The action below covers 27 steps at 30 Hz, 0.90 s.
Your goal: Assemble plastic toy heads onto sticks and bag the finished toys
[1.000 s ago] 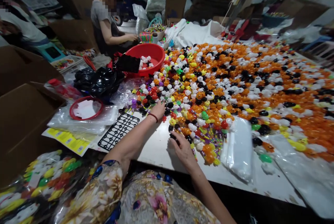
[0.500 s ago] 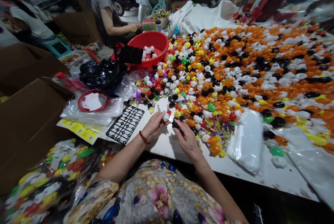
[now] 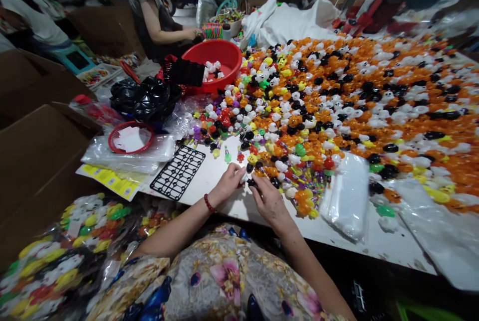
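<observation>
In front of me my left hand, with a red bead bracelet at its wrist, pinches a small white plastic toy piece. My right hand grips a small black plastic toy piece between thumb and fingers. The two pieces are close together, perhaps touching; fingers partly cover both. Just beyond the hands lie a green toy topper and a red one on patterned sticks. A heap of orange, white and black toy figures spreads over the white table.
Left of my hands lies a black plastic grid, with a small red basket behind it. A red basin stands farther back, near a seated co-worker. Clear plastic bags lie at right. Open cardboard boxes flank the left side.
My hands have come together, bringing the white and black pieces side by side. The green topper beyond my left hand now shows more fully. The view has shifted slightly.
</observation>
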{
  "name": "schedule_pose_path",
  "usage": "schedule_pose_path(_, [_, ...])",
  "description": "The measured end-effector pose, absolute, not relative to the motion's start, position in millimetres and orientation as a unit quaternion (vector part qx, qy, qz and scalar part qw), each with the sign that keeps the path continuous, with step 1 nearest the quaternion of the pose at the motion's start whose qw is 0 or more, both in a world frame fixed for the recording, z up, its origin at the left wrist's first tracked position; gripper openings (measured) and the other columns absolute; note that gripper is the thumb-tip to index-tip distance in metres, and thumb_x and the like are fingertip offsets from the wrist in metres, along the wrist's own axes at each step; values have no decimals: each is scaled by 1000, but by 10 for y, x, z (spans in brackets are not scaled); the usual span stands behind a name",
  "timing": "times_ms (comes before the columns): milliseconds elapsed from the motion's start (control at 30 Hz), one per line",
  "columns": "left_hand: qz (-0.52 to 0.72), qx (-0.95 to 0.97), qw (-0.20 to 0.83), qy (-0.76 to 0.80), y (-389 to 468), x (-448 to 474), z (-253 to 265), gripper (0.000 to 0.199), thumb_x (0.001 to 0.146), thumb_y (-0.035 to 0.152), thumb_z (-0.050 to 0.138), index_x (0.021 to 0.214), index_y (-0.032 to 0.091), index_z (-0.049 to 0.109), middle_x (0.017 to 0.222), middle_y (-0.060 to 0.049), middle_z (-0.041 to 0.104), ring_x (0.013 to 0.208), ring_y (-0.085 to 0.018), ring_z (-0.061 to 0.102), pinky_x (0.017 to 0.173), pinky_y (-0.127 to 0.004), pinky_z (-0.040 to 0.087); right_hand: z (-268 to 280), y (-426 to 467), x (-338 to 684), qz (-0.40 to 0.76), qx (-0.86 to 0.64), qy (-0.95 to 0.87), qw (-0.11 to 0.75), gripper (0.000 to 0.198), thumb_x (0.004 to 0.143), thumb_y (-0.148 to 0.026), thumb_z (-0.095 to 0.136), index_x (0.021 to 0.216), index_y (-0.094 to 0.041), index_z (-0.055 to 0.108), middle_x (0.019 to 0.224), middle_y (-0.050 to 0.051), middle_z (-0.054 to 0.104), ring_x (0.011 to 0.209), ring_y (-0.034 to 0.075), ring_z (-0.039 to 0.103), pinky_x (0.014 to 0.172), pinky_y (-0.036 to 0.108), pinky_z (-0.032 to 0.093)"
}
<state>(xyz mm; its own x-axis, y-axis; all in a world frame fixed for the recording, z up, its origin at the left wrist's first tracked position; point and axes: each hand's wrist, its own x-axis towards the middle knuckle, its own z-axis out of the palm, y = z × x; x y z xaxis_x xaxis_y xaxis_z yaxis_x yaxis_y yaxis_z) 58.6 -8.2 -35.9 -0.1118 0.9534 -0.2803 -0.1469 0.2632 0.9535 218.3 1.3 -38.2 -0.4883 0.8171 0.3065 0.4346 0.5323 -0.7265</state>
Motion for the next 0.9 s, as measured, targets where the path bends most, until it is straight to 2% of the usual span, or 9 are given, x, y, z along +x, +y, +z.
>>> schedule_pose_path(100, [436, 401, 532, 605, -112, 583, -299, 28, 92, 46, 47, 78, 22, 41, 61, 8, 45, 52, -10, 45, 55, -24, 39, -354, -16, 2185, 308, -403, -799, 324, 24, 93, -28, 47, 110, -20, 63, 96, 10, 69, 88, 22, 67, 80, 35, 56])
schedule_pose_path(233, [384, 463, 449, 661, -125, 585, -212, 23, 93, 36, 44, 74, 23, 41, 62, 7, 44, 60, -12, 45, 61, -26, 36, -308, -46, 2176, 327, -404, -790, 324, 15, 92, -31, 49, 95, -20, 60, 83, 6, 67, 73, 19, 64, 69, 30, 53])
schedule_pose_path(367, [355, 474, 429, 682, -178, 677, -239, 23, 94, 33, 43, 73, 23, 39, 63, 6, 44, 66, -14, 47, 66, -27, 36, -314, -95, 2114, 344, -397, -789, 318, 12, 91, -28, 48, 89, -22, 58, 81, 5, 67, 73, 19, 63, 68, 29, 51])
schedule_pose_path(500, [366, 453, 439, 684, -234, 759, -356, 25, 95, 37, 41, 74, 24, 37, 62, 5, 43, 61, -15, 46, 63, -29, 36, -372, -79, 2101, 342, -404, -790, 311, 14, 91, -27, 48, 89, -21, 61, 80, 5, 68, 71, 19, 64, 66, 31, 52])
schedule_pose_path(633, [387, 453, 448, 666, -129, 595, -364, 31, 100, 43, 26, 82, 24, 43, 63, 3, 46, 57, -16, 48, 62, -30, 41, -290, 180, 2339, 282, -421, -783, 360, 19, 92, -32, 52, 100, -22, 66, 92, 7, 70, 82, 22, 66, 75, 35, 54])
schedule_pose_path(733, [356, 494, 284, 740, 68, 326, -330, 16, 96, 33, 42, 99, 20, 50, 88, -4, 56, 80, -19, 57, 77, -32, 46, -150, 445, 2572, 126, -478, -759, 424, 26, 92, -35, 54, 111, -21, 66, 109, 13, 67, 102, 28, 61, 92, 48, 50])
schedule_pose_path(800, [288, 525, 171, 783, 212, 152, -345, 23, 92, 24, 51, 114, 18, 51, 108, -11, 55, 96, -22, 58, 86, -34, 46, -92, 549, 2635, 28, -500, -748, 435, 31, 92, -34, 54, 117, -19, 65, 121, 17, 61, 117, 33, 53, 101, 57, 42])
schedule_pose_path(900, [186, 556, 136, 799, 374, -22, -427, 28, 90, 14, 46, 117, 15, 55, 114, -14, 51, 100, -24, 59, 89, -36, 46, -136, 525, 2516, 3, -475, -779, 410, 34, 93, -29, 52, 125, -22, 62, 126, 16, 59, 120, 33, 50, 104, 59, 39])
